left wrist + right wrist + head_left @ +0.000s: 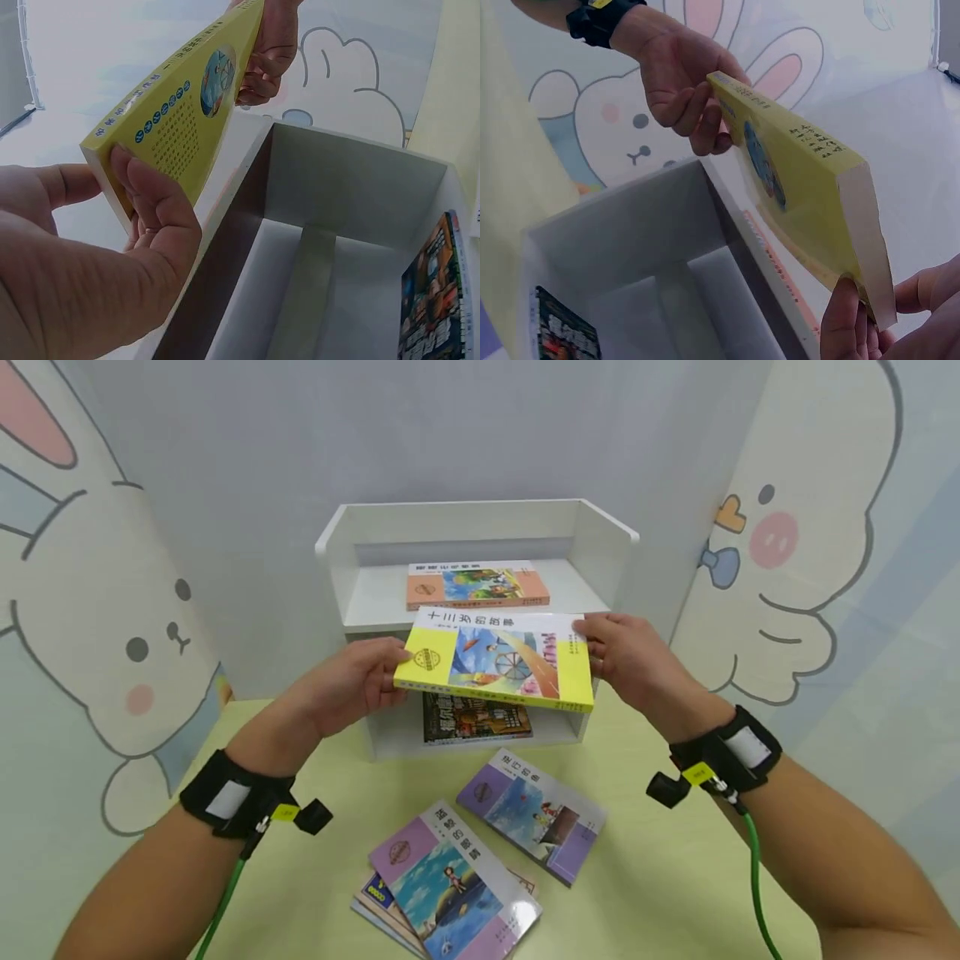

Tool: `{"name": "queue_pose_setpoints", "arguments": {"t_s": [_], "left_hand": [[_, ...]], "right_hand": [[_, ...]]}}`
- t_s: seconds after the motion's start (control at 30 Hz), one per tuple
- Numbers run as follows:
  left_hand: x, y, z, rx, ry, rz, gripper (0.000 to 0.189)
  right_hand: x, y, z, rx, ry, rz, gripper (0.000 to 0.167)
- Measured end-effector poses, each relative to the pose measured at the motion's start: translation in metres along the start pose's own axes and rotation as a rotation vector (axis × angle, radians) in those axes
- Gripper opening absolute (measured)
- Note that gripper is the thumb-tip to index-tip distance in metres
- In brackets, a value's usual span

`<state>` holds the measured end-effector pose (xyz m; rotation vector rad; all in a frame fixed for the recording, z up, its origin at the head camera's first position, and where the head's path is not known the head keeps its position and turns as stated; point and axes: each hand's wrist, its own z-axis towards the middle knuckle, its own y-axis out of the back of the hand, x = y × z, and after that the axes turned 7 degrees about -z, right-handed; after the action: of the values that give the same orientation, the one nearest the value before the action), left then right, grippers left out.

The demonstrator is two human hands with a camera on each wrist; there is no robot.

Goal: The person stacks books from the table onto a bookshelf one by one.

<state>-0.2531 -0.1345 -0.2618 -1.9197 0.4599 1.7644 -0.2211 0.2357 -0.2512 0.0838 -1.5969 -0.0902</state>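
Between both hands a yellow book (495,660) is held up, cover facing upward, in front of the white shelf unit (480,514). My left hand (360,681) pinches its left end, thumb on one face and fingers under the other, as the left wrist view shows. At the opposite end my right hand (630,652) grips the book the same way. Just behind it, an orange book (480,585) lies flat on the upper shelf. Partly hidden below the yellow book, a dark book (472,718) lies in the lower compartment.
On the light green table (300,860), a purple book (532,814) lies to the right of a small pile topped by a pink-purple book (453,885). Cartoon-printed curtains (90,568) hang on both sides. A green cable (753,877) runs from each wrist band.
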Motion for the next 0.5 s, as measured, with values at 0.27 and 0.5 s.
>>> {"name": "queue_pose_setpoints", "arguments": {"t_s": [0.27,0.5], "left_hand": [[-0.056,0.009,0.032,-0.145,0.001,0.038,0.045],[-0.07,0.019,0.057,-0.245,0.008,0.105,0.049]], "right_hand": [[0.048,-0.001,0.05,-0.07,0.064,-0.076,0.049],[0.066,-0.008,0.091,-0.123,0.035,-0.143,0.049]]}}
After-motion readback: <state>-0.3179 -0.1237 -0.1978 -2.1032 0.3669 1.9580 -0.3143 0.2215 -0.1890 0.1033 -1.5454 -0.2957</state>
